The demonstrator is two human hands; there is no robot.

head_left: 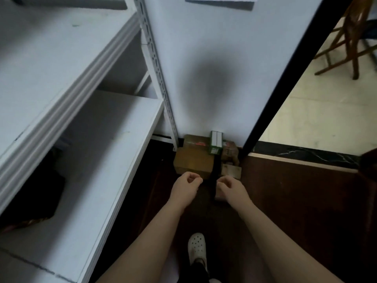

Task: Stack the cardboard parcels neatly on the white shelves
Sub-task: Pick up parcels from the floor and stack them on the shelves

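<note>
Several cardboard parcels lie on the dark floor against the white wall: a large brown parcel (192, 160), a green and white box (215, 142) leaning on it, and smaller brown parcels (230, 158) to the right. My left hand (186, 185) and my right hand (229, 188) reach down side by side just in front of the pile, fingers loosely curled, holding nothing. The white shelves (98, 144) stand to the left, with two bare boards in view.
A dark box (30, 197) sits under the upper shelf at the left. A black door frame (285, 82) runs diagonally at the right, with a wooden chair (350, 37) beyond it. My white shoe (196, 248) stands on the floor below my arms.
</note>
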